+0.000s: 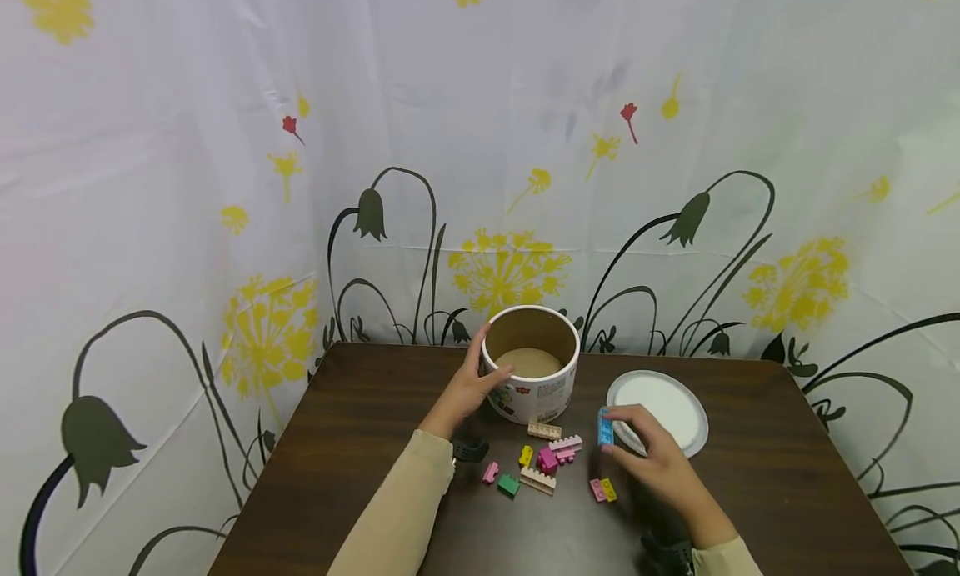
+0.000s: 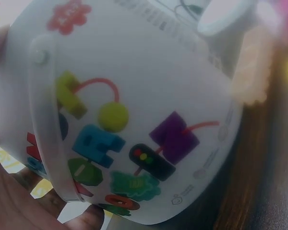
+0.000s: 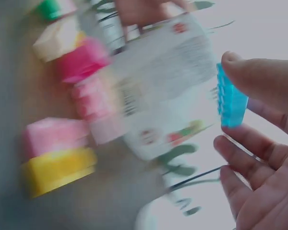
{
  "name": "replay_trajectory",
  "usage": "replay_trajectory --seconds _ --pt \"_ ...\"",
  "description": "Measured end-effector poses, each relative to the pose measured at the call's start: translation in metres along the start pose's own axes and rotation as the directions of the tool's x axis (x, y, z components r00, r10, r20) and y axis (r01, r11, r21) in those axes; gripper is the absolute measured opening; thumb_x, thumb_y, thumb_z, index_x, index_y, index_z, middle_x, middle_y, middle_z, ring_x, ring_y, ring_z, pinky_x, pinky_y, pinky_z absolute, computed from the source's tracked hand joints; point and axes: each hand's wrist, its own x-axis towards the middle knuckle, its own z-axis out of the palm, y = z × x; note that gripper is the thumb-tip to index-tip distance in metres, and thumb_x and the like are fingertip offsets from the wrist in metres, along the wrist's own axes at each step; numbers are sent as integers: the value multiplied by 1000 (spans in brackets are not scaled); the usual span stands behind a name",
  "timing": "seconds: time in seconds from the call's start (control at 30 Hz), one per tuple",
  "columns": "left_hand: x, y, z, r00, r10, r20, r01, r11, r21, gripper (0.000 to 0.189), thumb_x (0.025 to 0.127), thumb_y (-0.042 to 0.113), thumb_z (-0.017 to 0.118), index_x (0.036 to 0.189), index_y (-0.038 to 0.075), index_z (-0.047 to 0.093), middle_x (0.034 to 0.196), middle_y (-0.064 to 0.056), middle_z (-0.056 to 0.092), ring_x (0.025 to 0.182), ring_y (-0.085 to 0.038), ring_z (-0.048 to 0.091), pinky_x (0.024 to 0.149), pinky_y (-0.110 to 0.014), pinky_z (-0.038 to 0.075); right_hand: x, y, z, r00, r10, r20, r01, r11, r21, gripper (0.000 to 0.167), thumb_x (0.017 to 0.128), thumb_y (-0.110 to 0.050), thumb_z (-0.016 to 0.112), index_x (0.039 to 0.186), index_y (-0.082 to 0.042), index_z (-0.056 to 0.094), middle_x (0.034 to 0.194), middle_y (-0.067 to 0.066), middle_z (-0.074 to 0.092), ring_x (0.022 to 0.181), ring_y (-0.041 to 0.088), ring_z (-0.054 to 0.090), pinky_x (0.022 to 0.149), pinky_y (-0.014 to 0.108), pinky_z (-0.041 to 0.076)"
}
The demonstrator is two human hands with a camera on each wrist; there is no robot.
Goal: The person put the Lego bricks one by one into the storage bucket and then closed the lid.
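Observation:
My left hand (image 1: 468, 390) holds the side of a white printed bucket (image 1: 542, 403), thumb across its front near the rim. The bucket stands upright, open at the top, and I see no bricks on the visible part of its floor. In the left wrist view, fingers curve about the bucket's handle side. Between thumb and fingers, my right hand (image 1: 654, 451) pinches a blue toy brick (image 3: 233, 98), held over the table near the white round lid (image 1: 675, 405). Below that hand lie a joined pink brick (image 1: 597, 490) and yellow brick (image 1: 609, 489).
Several loose bricks lie in front of the bucket: a tan brick (image 1: 544, 431), a magenta brick (image 1: 547, 461), a green brick (image 1: 508, 486) and a small pink brick (image 1: 491, 473) among them. A flower-printed curtain (image 1: 510, 184) hangs behind the dark wooden table (image 1: 337, 443).

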Motion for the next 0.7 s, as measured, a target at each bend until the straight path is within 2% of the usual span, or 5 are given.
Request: replay_trajectory --seconds 0.23,0.37,0.53,0.63,0.7 --pt "-3 1 -1 1000 -4 8 4 1000 3 101 99 45 79 174 44 11 185 -7 12 170 -37 15 129 -70 26 48 -21 -21 993 57 -105 -56 998 12 50 93 9 80 139 5 61 141 16 59 137 6 56 121 14 38" --pt "-2 2 -1 1000 10 13 -10 1000 2 98 101 40 77 174 44 12 184 -8 12 169 -40 17 130 -71 24 78 -23 -19 989 37 -145 -39 999 -11 51 94 6 81 141 -2 64 142 16 60 136 7 57 120 15 41" --pt "-2 -2 0 1000 12 1 -12 1000 -5 98 101 40 78 174 46 13 184 -9 15 167 -41 21 129 -71 25 116 -26 -4 987 58 -148 -58 998 0 48 98 -2 81 142 -9 65 143 14 61 130 19 62 110 17 50" --pt "-2 -1 0 1000 7 1 -7 1000 -7 98 101 40 78 174 45 12 184 -10 15 167 -41 22 129 -71 26 137 -27 2 986 71 -149 -63 996 56 47 99 -4 80 143 -6 64 145 16 58 133 31 61 115 25 51" --pt "-1 1 0 1000 13 6 -13 1000 -8 99 101 42 78 174 44 11 184 -10 14 168 -41 20 128 -71 27 149 -29 5 985 68 -156 -53 994 100 47 99 -2 79 143 -2 63 146 19 57 137 36 59 118 25 48"
